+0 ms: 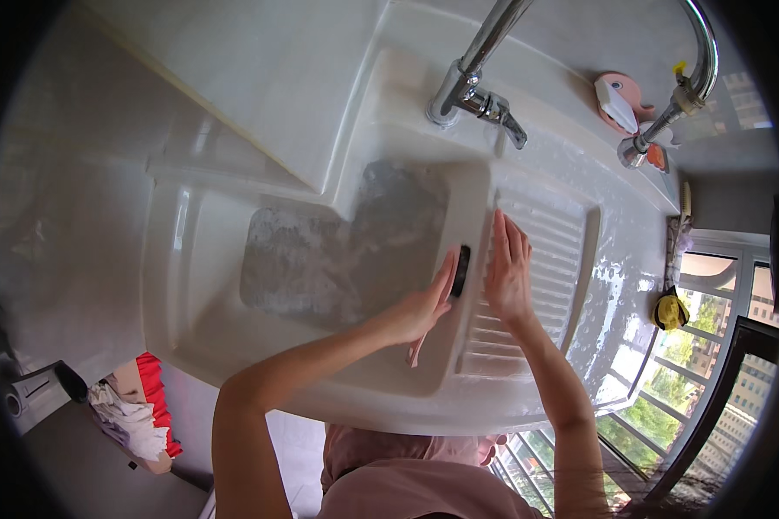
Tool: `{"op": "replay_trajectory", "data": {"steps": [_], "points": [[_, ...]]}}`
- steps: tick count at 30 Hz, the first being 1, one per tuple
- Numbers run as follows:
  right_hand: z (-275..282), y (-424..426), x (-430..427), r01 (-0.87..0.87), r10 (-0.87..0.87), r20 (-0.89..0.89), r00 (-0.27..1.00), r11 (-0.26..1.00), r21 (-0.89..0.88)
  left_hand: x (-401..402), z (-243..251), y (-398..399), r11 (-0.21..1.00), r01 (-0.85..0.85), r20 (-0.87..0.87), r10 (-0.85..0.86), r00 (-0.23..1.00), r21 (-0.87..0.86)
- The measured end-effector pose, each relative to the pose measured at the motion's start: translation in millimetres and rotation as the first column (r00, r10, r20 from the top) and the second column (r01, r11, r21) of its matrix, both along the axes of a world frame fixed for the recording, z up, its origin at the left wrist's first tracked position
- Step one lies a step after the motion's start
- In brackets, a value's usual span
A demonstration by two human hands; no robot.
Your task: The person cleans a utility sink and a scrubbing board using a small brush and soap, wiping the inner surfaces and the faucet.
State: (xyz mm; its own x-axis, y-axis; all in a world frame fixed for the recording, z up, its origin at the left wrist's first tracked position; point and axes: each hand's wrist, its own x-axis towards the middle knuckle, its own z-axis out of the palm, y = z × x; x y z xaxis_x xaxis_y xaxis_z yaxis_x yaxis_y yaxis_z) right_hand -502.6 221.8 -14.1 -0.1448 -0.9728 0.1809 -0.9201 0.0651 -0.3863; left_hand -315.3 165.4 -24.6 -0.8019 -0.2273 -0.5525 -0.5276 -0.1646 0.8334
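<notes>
My left hand (428,305) grips a pink-handled scrubbing brush (459,271) with dark bristles, held on edge by the right side wall of a white laundry sink (464,201). The end of its handle sticks out below the palm. Just to the right, my right hand (509,266) lies with its fingers stretched and close together on the ribbed washboard (552,259) built into the sink. Nothing shows in the right hand, though the surface under its palm is hidden. Greyish, cloudy water (337,259) stands in the basin.
A chrome faucet (451,97) rises behind the basin, and a curved spout (633,150) hangs at the upper right. A pink whale-shaped soap holder (623,97) is on the back ledge. Windows (681,363) are at the right, and a box with crumpled cloth (130,415) is at lower left.
</notes>
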Motion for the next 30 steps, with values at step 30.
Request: {"op": "replay_trajectory", "data": {"steps": [30], "points": [[94, 19, 71, -0.377, 0.377, 0.154, 0.913, 0.637, 0.673, 36, 27, 89, 0.599, -0.359, -0.139, 0.626, 0.767, 0.716]]}}
